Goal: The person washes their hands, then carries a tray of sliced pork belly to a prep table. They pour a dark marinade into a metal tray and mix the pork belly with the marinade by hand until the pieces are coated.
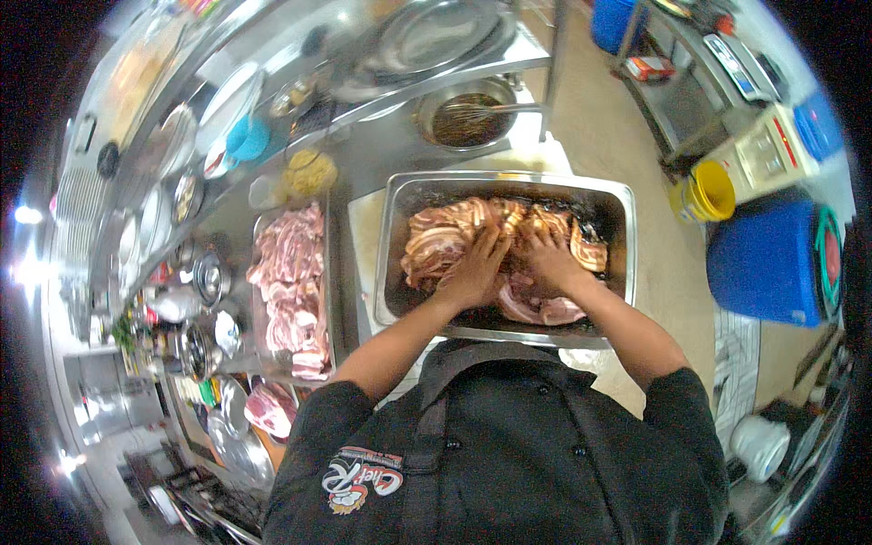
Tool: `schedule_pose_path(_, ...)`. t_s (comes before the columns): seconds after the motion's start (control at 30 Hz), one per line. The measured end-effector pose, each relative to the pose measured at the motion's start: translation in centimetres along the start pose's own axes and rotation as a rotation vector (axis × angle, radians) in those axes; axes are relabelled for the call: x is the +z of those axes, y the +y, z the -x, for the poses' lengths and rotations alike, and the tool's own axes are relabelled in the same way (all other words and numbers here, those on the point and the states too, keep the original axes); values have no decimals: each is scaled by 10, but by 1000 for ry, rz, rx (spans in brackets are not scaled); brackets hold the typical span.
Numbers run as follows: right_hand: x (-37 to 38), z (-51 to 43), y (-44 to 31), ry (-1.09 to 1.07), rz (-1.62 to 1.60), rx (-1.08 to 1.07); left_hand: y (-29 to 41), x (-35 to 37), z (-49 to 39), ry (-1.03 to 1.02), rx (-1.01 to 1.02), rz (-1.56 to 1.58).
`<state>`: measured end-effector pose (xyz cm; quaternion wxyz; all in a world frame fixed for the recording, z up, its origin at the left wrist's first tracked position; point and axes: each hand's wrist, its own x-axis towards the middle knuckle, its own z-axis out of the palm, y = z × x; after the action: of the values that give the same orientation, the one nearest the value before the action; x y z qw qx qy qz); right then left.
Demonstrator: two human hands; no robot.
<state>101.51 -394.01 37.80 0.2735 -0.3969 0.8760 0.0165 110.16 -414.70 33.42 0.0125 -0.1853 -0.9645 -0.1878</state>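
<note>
Both hands are inside a deep stainless steel pan (630, 238) holding raw meat slices in dark liquid. My left hand (479, 267) lies palm down on the slices left of the pan's middle. Beside it my right hand (548, 255) presses on the meat with its fingers spread. The marinade-browned slices (446, 228) fill the back and left of the pan. Paler slices (528, 300) sit nearer me, below the right hand. Fingertips and thumbs are partly hidden among the meat, and neither hand lifts a piece.
A long tray of raw sliced meat (293, 272) stands at left, with chopped yellowish food (310, 172) behind it. A pot of dark liquid (470, 116) holds a whisk (501, 109). Under the pan is a white cutting board (364, 238). A yellow bucket (712, 191) and blue bin (763, 262) are right.
</note>
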Motion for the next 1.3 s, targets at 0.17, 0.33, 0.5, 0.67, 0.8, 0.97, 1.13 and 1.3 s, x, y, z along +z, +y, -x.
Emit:
schedule_pose_path(0.17, -40, -82, 11, 245, -537, -31, -3, -39, 112, 293, -1044, 1607)
schedule_pose_path(0.33, -35, -223, -61, -142, -955, -198, -43, -30, 129, 543, -1409, 1974)
schedule_pose_path(0.5, -28, -283, -117, -552, -504, -137, -91, -8, 116, 591, -1066, 2292)
schedule_pose_path(0.67, -61, -240, -117, -474, -462, -225, -99, -9, 110, 537, -1060, 2161)
schedule_pose_path(0.8, -81, -137, -70, -119, -605, -286, -81, -23, 85, 345, -736, 1817)
schedule_pose_path(0.97, -45, -15, -19, 137, -740, -99, -50, -42, 22, 131, -289, 866)
schedule_pose_path(1.13, -10, 38, 10, 393, -919, -21, -7, -37, -42, -196, -83, 450)
schedule_pose_path(1.3, 27, 39, 28, 388, -406, 129, 20, -8, -76, -409, 108, -50)
